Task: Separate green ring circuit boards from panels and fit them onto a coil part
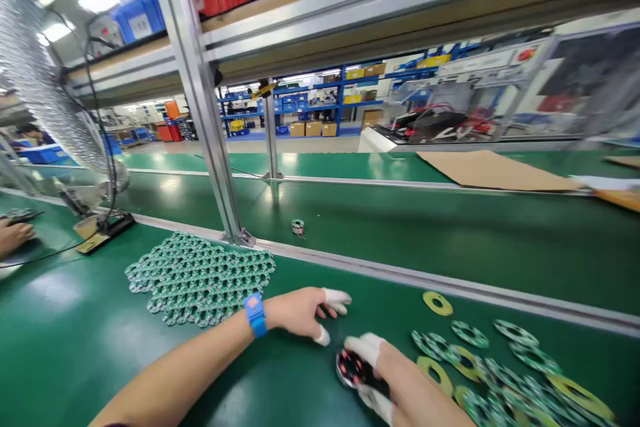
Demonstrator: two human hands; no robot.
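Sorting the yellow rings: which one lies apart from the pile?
The yellow ring nearest the aluminium rail, alone on the green mat; the others mix with green rings.

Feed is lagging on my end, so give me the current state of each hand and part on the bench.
left hand: resting on the mat, holding nothing, white finger cots on.
right hand: gripping the round black part.
round black part: held just above the mat.
ring board panel: lying flat, untouched.
loose rings: scattered flat, some overlapping.
small spool: standing alone on the belt.
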